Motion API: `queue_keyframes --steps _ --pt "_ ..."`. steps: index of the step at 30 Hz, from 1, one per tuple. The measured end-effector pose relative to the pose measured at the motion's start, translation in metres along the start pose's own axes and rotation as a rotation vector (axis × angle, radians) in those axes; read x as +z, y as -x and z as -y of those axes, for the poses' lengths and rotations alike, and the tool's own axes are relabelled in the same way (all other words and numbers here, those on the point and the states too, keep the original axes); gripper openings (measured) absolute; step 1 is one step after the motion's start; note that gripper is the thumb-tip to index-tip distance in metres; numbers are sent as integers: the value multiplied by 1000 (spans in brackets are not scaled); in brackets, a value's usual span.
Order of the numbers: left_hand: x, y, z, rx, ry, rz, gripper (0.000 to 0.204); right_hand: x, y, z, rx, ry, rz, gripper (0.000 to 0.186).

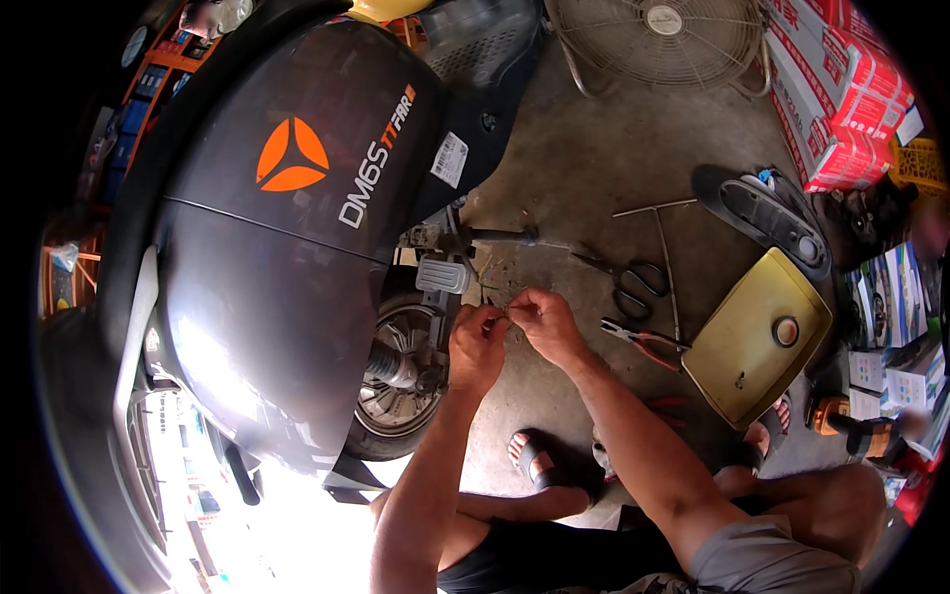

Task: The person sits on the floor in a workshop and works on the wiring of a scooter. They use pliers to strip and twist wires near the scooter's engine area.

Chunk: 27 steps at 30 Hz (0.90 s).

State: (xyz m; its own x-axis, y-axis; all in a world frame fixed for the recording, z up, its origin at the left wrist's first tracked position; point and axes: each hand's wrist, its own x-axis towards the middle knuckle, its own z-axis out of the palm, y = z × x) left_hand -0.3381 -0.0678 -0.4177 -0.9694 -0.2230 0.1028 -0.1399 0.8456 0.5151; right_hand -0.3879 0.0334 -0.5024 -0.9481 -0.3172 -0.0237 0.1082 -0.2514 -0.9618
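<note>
My left hand (477,345) and my right hand (546,322) meet fingertip to fingertip beside the grey scooter body (267,247). Both are closed in a pinch on a thin dark wire (504,316), most of it hidden by the fingers. More thin wires hang just beyond the fingertips, near a finned silver metal box (442,276). Below that box shows the scooter's wheel (396,411). To the right of my right hand, black-handled scissors (616,274) lie on the floor, with red-handled pliers (653,344) closer to my forearm.
A T-handle wrench (665,252) lies past the scissors. The yellow tray (722,346) on the right holds a tape roll (785,332). Beyond it are a black plastic part (762,213) and red-and-white cartons (841,99). A floor fan (604,45) stands at the far side.
</note>
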Motion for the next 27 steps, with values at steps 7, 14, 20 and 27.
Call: queue_keyframes --steps 7,14,20,27 --pt "1 0 2 -13 -5 4 5 2 -1 1 -45 82 -11 7" --pt "2 0 7 -46 26 0 6 2 0 -8 43 -175 45 7" --pt "7 1 19 -93 121 -4 8 10 6 -5 230 -442 30 6" --pt "10 3 30 -153 229 -6 7 18 11 -10 270 -578 17 11"
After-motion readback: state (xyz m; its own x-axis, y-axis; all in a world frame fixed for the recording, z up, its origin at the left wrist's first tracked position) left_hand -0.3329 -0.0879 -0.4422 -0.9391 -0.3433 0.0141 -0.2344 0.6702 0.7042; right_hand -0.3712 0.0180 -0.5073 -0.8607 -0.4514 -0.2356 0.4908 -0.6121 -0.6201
